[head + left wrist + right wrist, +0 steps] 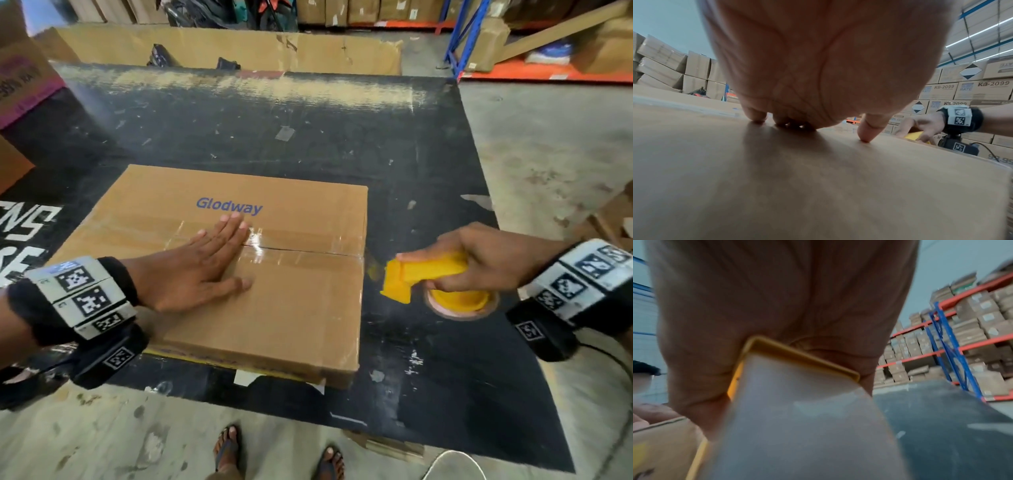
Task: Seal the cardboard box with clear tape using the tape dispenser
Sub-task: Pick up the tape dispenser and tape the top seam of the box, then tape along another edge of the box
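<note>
A flat brown cardboard box [274, 308] marked "Glodway" lies on the black table [308, 137]. A strip of clear tape [301, 245] runs along its centre seam toward the right edge. My left hand [202, 263] lies flat on the box top with straight fingers, pressing across the seam; the left wrist view shows its fingertips [865, 138] touching the cardboard [818, 186]. Just right of the box, my right hand [479, 257] grips the yellow tape dispenser [421, 274] by its handle above the table. The right wrist view shows the dispenser [797, 360] and its tape roll [807, 426] up close and blurred.
Large cardboard sheets [222, 48] stand along the table's far edge. Blue and orange shelving [513, 68] with boxes stands at the back right. Stacked cartons [972, 91] surround the area. My sandalled feet [274, 455] are on the concrete floor at the table's near edge.
</note>
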